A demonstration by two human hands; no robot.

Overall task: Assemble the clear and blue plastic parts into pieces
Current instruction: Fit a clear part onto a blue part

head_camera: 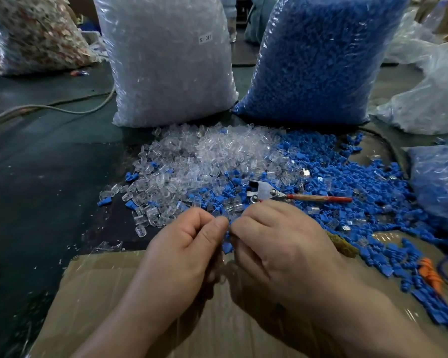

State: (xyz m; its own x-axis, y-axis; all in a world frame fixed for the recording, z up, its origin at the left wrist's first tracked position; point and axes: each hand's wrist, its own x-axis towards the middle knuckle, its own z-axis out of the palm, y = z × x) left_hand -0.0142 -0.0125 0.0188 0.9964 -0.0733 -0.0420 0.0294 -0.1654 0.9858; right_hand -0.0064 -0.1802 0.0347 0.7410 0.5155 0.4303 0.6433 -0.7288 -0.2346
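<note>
Joining looks under way. Just this side of the red-handled cutter [282, 193], the right hand [277, 244] pinches a blue part [226, 246] against the left hand [186, 244]. The left thumb and forefinger are pressed together, but I cannot tell whether they hold a clear part. Next, I judge, comes a straight push until seated. The cardboard box [114, 293] edge sits under both wrists. Clear parts [197, 156] crowd beyond-left of the cutter and blue parts [352, 182] its right, so open room lies further left.

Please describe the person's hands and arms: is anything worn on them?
Both the left hand and the right hand are bare: no gloves, rings or watch show. The forearms are bare too, with no sleeve in view.
</note>
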